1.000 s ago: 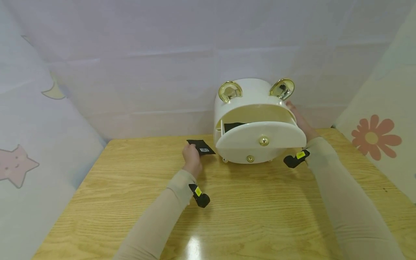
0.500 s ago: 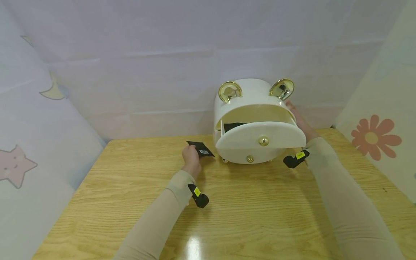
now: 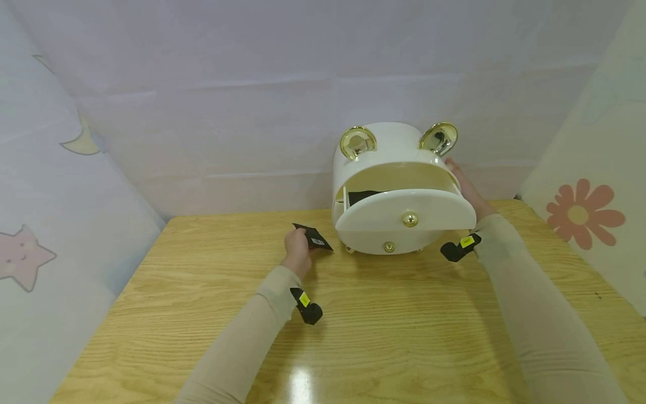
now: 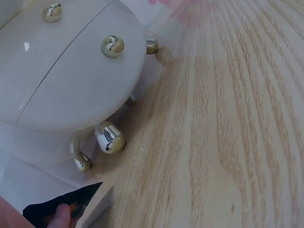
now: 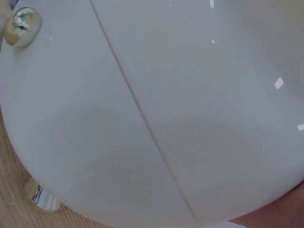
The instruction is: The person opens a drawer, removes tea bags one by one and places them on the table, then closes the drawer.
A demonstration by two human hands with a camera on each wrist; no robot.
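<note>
A cream round box (image 3: pixel 388 154) with two gold ears stands at the back of the wooden table (image 3: pixel 202 314). Its upper drawer (image 3: pixel 404 210) is pulled out, and a black packet (image 3: pixel 360 196) shows inside it. My left hand (image 3: pixel 296 249) pinches another black packet (image 3: pixel 314 238) just left of the box, lifting its near edge off the table; in the left wrist view my thumb lies on this packet (image 4: pixel 66 206). My right hand (image 3: pixel 466 191) rests flat against the box's right side. The right wrist view is filled by the box's wall (image 5: pixel 156 109).
Pale cloth walls close in the table on three sides, with a star and a moon on the left and a flower (image 3: pixel 580 213) on the right. The box stands on small gold feet (image 4: pixel 110 137). A gold knob (image 3: pixel 410 219) sits on each drawer front.
My left hand has tilted the black packet up from lying flat on the table. The right hand and the box have stayed in place.
</note>
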